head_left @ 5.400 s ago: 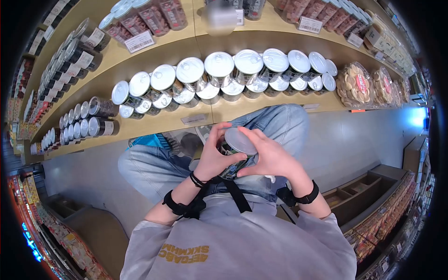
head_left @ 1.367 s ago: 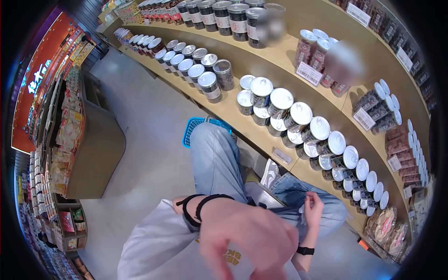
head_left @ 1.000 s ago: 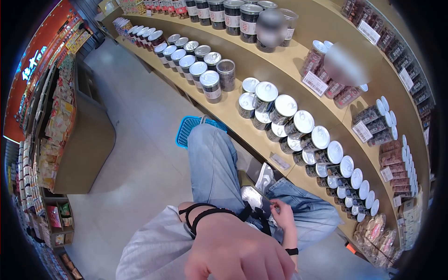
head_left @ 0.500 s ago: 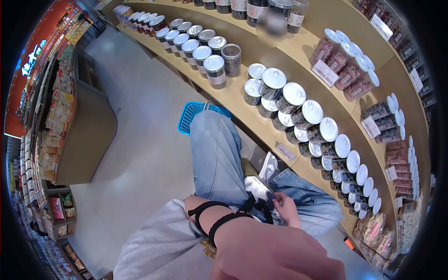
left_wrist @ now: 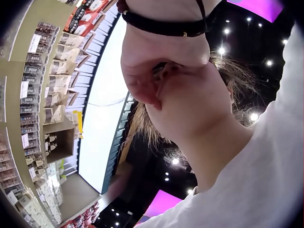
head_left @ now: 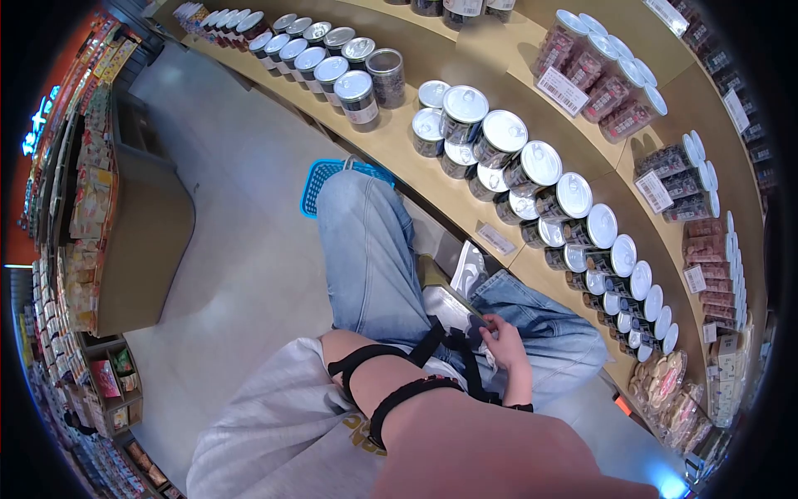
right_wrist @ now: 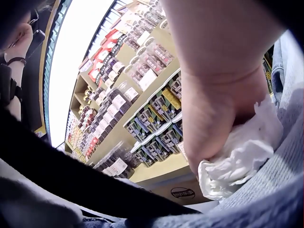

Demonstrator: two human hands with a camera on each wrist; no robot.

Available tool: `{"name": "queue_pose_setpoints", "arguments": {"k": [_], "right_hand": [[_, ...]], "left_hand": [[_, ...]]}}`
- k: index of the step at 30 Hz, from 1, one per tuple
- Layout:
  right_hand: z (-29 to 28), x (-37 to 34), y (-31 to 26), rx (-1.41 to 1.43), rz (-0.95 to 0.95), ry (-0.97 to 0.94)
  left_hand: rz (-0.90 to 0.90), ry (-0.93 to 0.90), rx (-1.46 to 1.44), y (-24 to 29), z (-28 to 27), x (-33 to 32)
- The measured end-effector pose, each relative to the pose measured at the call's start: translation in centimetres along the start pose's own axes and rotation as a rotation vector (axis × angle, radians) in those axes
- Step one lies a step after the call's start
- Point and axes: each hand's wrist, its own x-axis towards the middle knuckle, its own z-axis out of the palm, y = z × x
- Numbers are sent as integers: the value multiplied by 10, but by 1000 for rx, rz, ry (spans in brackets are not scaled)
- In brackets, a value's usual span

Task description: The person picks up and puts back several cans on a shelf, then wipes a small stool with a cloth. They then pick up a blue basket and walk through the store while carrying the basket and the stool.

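store shelves of white-lidded cans curve past a seated person — right hand grasping crumpled white tissue beside blue jeans, left hand raised near the face, its grip unclear.

Shop, price tags, stacked cans

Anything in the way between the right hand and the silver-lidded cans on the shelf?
Yes: in the head view, the bent right leg lies between the right hand and the silver-lidded cans, so a straight reach would likely cross it. Nothing visible separates that hand from the white tissue it holds.
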Motion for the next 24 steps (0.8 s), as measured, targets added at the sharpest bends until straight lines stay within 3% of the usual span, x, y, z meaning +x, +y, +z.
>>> {"name": "queue_pose_setpoints", "arguments": {"k": [18, 21, 24], "right_hand": [[13, 18, 38, 136, 16, 2], [15, 19, 40, 115, 30, 1], [16, 19, 43, 105, 8, 8]], "left_hand": [[44, 43, 55, 0, -4, 4], [-1, -67, 55, 5, -18, 8], [140, -130, 172, 0, -30, 15]]}}
